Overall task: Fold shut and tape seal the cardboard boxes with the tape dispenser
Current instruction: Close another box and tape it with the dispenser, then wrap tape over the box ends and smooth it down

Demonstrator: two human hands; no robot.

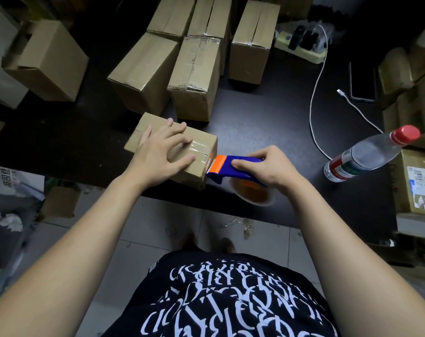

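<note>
- Step in hand: taping the box, which sits at the near edge of the counter. Its flaps are folded shut and clear tape runs along the top seam to the right edge.
- Left hand lies flat on the box top with fingers spread. It presses down and grips nothing.
- Right hand is wrapped round the dispenser, with the roll hanging under it. The orange cutter head touches the box's right face, just below the top edge.
- We judge the strip is at its end. The next move calls for a short tail down the right face, then a tilt so the teeth bite and tear the tape, with the left hand pinning the box.
- We cannot tell whether the strip wraps over the far-left end, because the hand hides it.
- Around: taped boxes stand in a row at the far side, and another box lies far left. A bottle is at the right, and a white cable runs to a power strip at the far right.
- In the way: nothing lies between the dispenser and the box.
- Risk: the box is at the near edge, so a hard tug toward us could slide it off. The bottle is near the right forearm's swing.
</note>
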